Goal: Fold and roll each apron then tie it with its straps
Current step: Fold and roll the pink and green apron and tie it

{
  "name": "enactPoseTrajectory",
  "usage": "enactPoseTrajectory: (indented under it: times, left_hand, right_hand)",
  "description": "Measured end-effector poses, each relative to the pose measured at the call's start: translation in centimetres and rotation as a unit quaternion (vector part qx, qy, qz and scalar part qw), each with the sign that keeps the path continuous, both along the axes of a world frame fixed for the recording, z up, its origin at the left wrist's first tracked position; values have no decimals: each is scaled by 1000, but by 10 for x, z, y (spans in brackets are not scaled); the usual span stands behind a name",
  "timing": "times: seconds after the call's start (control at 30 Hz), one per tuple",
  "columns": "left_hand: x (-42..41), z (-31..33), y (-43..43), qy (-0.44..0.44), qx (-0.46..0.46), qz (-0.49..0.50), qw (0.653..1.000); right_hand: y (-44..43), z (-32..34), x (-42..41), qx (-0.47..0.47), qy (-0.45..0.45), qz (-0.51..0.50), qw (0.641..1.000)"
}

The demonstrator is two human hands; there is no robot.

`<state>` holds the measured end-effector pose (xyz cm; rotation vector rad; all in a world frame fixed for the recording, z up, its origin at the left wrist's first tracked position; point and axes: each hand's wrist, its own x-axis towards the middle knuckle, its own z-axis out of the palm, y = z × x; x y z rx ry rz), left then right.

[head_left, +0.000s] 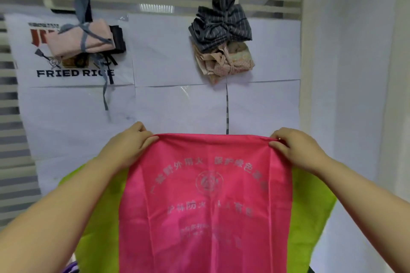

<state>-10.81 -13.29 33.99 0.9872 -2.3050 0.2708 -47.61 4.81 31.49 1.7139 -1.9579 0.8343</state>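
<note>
Holding a pink apron (206,195) spread flat between them, the two hands are raised in front of the person with both forearms reaching forward and slightly inward. The left hand (131,144) pinches the apron's top left corner, fingers curled over the gathered edge and thumb beneath; the right hand (295,148) pinches the top right corner in the same manner. The hands are well apart, level with each other, and the top edge runs taut and nearly straight between them. The apron hangs down from the hands with its pale printed lettering and round emblem facing the camera; its lower end passes out of view.

A bright green cloth (99,217) lies behind the apron, below both hands, showing past either side edge under the forearms.

Above the left hand, a pink bundle (82,37) bound with a grey-blue strap (105,93) hangs on the wall, one strap end trailing down toward that hand. Above and between the hands, nearer the right one, a grey striped bundle (221,26) hangs with a beige dotted bundle (226,62) directly below it. White sheets (173,55) cover the wall behind the bundles, one printed "FRIED RICE" above the left hand. Slatted blinds (13,117) show to the left of the left forearm.
</note>
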Motion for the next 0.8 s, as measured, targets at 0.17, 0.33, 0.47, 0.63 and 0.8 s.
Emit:
enactPoseTrajectory:
  times: [0.17,0.33,0.47,0.63,0.8]
  left_hand:
    - [8,-6,4,-76,37,-27,996]
    - [26,-17,-1,-37,31,-56,997]
    - [29,-16,-6,44,43,-28,998]
    - [30,-12,-17,68,64,-15,995]
    - [30,-26,-26,20,47,83,995]
  right_hand:
    - [-1,3,4,-29,-57,13,998]
    - [-3,9,12,27,-15,3,1000]
    - [-5,17,20,80,-48,42,995]
    - [-5,24,24,70,-102,51,991]
    - [-4,28,23,65,-97,37,993]
